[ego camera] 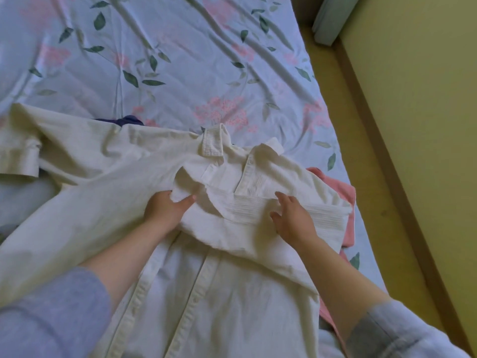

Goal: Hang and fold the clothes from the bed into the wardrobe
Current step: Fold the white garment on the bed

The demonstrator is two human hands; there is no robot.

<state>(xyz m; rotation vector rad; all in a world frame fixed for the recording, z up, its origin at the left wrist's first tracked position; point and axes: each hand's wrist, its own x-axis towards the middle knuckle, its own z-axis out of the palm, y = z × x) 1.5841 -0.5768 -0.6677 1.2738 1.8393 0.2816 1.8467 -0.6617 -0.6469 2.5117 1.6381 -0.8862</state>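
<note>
A cream-white button shirt (pixel 108 177) lies spread across the bed (pixel 180 60), collar away from me, one short sleeve stretched to the far left. My left hand (pixel 166 209) grips a bunched fold of the shirt just below the collar. My right hand (pixel 293 218) rests with spread fingers on the ribbed chest panel at the right. A pink garment (pixel 338 188) lies under the shirt's right side, mostly covered. A dark blue garment (pixel 129 120) peeks out behind the shirt's upper edge.
The bed wears a pale blue sheet with pink flowers and green leaves. Along the bed's right edge runs a wooden frame (pixel 387 177) against a yellow wall (pixel 426 99). A grey-green object (pixel 333 19) leans in the top right corner.
</note>
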